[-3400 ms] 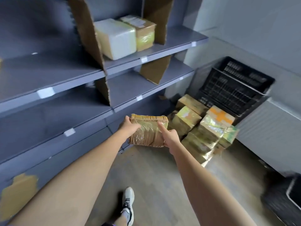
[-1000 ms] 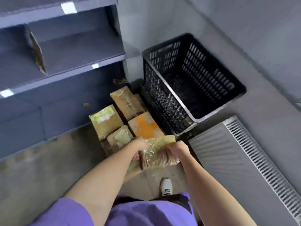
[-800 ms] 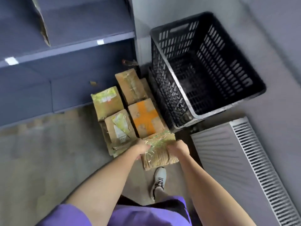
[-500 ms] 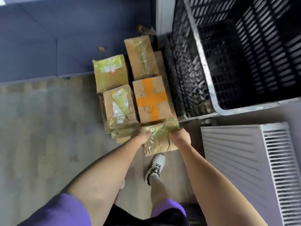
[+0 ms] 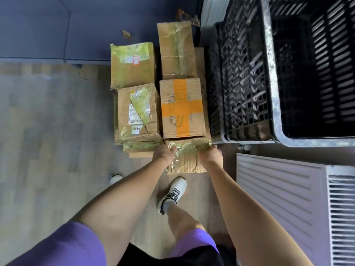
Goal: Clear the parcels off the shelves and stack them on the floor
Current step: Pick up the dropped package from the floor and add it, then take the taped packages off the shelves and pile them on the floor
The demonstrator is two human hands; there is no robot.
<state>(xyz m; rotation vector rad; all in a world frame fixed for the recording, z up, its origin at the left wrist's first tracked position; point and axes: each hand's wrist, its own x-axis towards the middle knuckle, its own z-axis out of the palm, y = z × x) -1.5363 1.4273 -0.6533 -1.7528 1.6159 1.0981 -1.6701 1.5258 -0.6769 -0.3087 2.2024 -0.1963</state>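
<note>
I look straight down at a cluster of cardboard parcels on the floor. A small taped brown parcel (image 5: 187, 157) sits low at the near edge of the cluster, gripped on its left side by my left hand (image 5: 163, 151) and on its right side by my right hand (image 5: 210, 155). Just beyond it stands a parcel with an orange tape cross (image 5: 181, 108). Left of that is a parcel with a torn label (image 5: 137, 112), and behind these a green-taped parcel (image 5: 132, 64) and a long brown parcel (image 5: 176, 48).
A black slatted plastic crate (image 5: 269, 73) stands right of the parcels, touching them. A white radiator (image 5: 288, 198) runs along the right. The blue shelf base (image 5: 57, 29) is at the top left. My white shoe (image 5: 172, 194) is just below the held parcel. Grey wood floor (image 5: 48, 141) spreads left.
I turned from the shelves toward the floor pile, bent down and lowered the small parcel, in both hands, to the near edge of the pile.
</note>
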